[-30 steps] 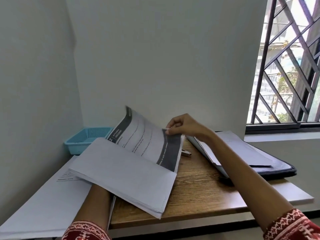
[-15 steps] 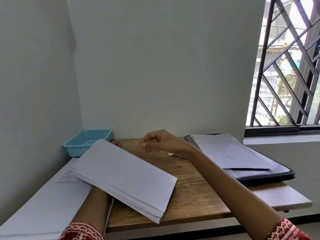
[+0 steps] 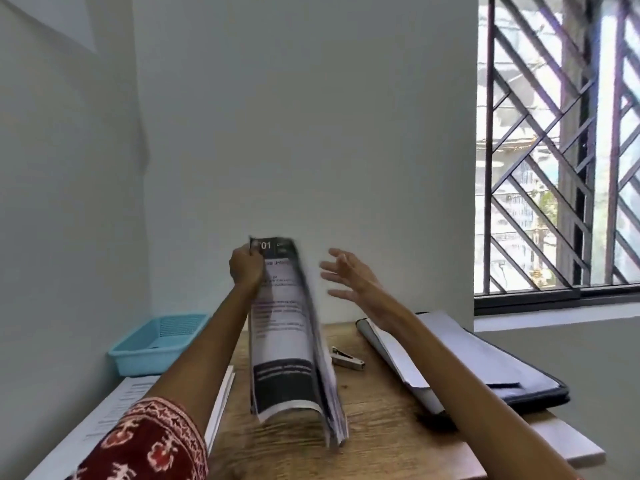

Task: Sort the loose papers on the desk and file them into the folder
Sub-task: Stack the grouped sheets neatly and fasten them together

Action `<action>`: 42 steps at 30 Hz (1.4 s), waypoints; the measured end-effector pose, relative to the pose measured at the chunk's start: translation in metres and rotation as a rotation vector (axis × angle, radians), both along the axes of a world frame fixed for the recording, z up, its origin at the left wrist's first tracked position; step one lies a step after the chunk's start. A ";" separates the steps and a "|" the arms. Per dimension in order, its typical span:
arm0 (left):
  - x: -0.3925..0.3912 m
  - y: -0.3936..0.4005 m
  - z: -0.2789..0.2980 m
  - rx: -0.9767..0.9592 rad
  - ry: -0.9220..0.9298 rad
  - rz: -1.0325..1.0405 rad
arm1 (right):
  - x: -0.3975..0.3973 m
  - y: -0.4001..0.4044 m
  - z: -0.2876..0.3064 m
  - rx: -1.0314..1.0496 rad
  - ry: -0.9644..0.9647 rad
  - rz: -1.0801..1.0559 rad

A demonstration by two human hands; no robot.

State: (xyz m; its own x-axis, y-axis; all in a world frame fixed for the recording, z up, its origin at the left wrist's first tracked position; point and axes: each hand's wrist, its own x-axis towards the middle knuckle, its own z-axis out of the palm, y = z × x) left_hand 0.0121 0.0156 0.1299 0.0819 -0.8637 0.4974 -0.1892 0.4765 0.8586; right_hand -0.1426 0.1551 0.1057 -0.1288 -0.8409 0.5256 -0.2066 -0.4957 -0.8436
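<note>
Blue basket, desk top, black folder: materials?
Blue mesh basket: looks like moulded plastic, matte, with a perforated grid in its walls. Brown desk top: wood or wood-look laminate, visible grain, low sheen. Black flat folder: likely leatherette or plastic, smooth, with a rounded padded edge.

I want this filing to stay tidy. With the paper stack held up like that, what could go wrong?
Only the left hand pinches the paper stack at its top corner, and the right hand is off it, so sheets could fan out and slip. The swinging bottom edge may also knock the stapler.
</note>
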 end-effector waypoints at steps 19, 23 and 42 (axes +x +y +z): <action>0.020 0.050 -0.016 -0.076 0.274 -0.398 | -0.004 0.004 -0.026 -0.002 -0.213 -0.284; 0.022 0.053 -0.046 0.002 0.302 -0.423 | -0.003 0.000 -0.054 0.086 -0.191 -0.276; 0.024 0.038 -0.096 0.439 0.757 -0.227 | -0.019 -0.006 -0.062 0.244 -0.323 -0.104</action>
State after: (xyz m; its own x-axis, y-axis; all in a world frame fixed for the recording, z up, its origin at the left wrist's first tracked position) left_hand 0.0362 0.0541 0.0334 0.0577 -0.9983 0.0015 0.5592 0.0335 0.8284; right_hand -0.1613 0.1493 0.0442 -0.3456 -0.9094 0.2315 0.0493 -0.2639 -0.9633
